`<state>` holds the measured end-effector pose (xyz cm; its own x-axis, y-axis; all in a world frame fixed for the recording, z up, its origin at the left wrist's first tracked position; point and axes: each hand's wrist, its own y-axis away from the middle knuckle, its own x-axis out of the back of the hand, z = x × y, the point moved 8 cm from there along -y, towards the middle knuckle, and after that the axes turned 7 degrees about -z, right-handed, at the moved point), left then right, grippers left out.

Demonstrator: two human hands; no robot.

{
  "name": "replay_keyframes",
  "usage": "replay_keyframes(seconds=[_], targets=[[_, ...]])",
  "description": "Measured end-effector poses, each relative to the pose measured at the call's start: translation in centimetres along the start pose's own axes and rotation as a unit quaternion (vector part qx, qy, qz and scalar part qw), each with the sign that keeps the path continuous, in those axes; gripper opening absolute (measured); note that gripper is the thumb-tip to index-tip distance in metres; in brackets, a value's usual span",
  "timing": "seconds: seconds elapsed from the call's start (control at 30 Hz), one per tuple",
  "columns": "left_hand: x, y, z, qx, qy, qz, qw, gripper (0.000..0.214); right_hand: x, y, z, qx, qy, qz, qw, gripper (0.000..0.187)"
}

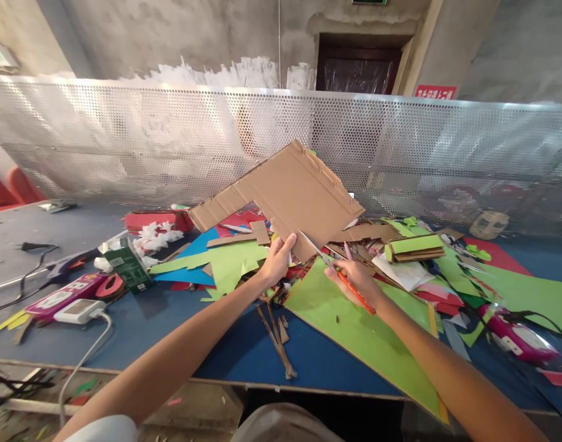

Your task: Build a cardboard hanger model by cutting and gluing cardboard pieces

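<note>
My left hand (277, 260) pinches the lower edge of a large L-shaped piece of brown cardboard (285, 193), holding it tilted above the table. My right hand (354, 281) is closed round orange-handled scissors (336, 270). Their blades are parted and point up-left, with the tips at the cardboard's lower edge. Under both hands lies a big green sheet (354, 331) backed with cardboard, on a blue table (179, 325).
Green, red and blue paper scraps and cardboard strips (277, 334) litter the table. At left lie a green carton (128, 265), a pink power strip (64, 294) and cables. A second pink strip (515, 337) lies at right. A perforated metal screen (124, 135) closes the far side.
</note>
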<state>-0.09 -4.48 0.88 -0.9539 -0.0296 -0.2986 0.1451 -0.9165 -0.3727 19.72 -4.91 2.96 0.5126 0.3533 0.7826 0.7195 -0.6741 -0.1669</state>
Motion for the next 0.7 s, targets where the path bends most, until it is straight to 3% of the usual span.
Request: replay_keyframes(seconds=[0.23, 0.47, 0.7], targets=[[-0.2, 0.2, -0.4, 0.007, -0.015, -0.015, 1.0, 0.057, -0.2, -0.3, 0.1, 0.045, -0.004, 0.007, 0.999, 0.05], [-0.3, 0.4, -0.2, -0.01, -0.029, -0.024, 0.999, 0.055, -0.4, -0.1, -0.1, 0.029, -0.028, 0.024, 0.999, 0.052], [0.2, 0.2, -1.4, 0.007, 0.01, -0.017, 1.0, 0.051, -0.8, -0.4, 0.4, 0.022, -0.028, 0.017, 0.999, 0.054]])
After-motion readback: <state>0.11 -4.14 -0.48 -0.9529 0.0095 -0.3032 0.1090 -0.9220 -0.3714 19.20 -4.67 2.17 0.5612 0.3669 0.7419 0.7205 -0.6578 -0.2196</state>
